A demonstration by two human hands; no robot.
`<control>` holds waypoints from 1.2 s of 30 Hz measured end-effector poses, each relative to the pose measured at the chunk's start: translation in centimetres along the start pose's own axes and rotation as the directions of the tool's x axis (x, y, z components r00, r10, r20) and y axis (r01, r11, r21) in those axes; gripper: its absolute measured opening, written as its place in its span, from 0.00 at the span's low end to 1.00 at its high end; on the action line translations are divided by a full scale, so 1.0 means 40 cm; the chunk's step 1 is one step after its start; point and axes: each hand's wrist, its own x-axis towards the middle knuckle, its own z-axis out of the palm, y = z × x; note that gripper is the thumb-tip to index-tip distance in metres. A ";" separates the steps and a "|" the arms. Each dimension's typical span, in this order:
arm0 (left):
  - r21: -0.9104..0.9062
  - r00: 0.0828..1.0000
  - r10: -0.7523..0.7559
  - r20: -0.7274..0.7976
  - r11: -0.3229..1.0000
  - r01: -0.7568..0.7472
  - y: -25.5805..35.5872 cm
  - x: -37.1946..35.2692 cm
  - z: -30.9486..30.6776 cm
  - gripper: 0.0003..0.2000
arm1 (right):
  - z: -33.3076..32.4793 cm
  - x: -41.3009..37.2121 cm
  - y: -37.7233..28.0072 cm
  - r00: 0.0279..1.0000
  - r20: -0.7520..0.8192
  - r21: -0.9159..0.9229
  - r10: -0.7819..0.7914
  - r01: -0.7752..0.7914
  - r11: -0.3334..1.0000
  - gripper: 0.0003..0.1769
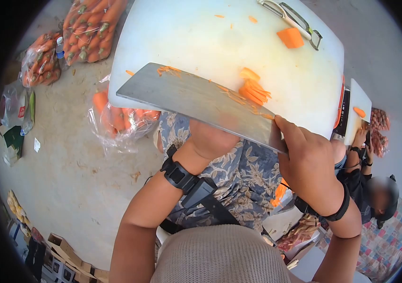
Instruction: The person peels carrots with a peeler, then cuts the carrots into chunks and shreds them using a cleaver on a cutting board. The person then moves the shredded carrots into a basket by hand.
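My right hand (307, 158) is closed around the handle end of a large kitchen knife (187, 96). The knife's wide blade is tilted over the near edge of a white cutting board (177, 37), with thin orange shreds stuck along it. My left hand (213, 138) is blurred behind and below the blade, and its fingers are hidden. Just beyond the blade lies a small stack of carrot slices and strips (254, 92). Farther back on the board rest a cut carrot block (290, 38) and peelers (295, 20) with pale handles.
Bags of whole carrots (92, 33) stand on the floor at left, with another carrot bag (121, 118) beside my leg. A bottle (60, 48) is near them. At right a co-worker (366, 188) has a hand at another white board (360, 99). Cardboard boxes (64, 250) are at lower left.
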 end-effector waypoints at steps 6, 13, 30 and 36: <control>0.018 1.000 0.015 0.012 1.000 -0.015 -0.002 0.006 0.001 0.10 | 0.016 -0.016 0.012 0.997 0.013 -0.025 0.070 -0.070 0.997 0.29; 0.018 0.999 0.042 0.008 0.999 -0.042 -0.003 0.016 -0.005 0.09 | 0.002 0.001 0.011 0.992 0.067 0.011 0.103 -0.104 0.994 0.27; -0.027 0.996 0.030 -0.090 0.999 -0.033 -0.003 0.041 0.023 0.11 | 0.082 0.105 0.052 1.000 0.024 0.169 0.015 -0.019 0.986 0.09; 0.014 1.000 0.006 0.015 1.000 -0.007 0.003 0.027 -0.005 0.09 | 0.065 0.080 0.038 0.999 0.023 0.120 -0.028 0.025 0.992 0.10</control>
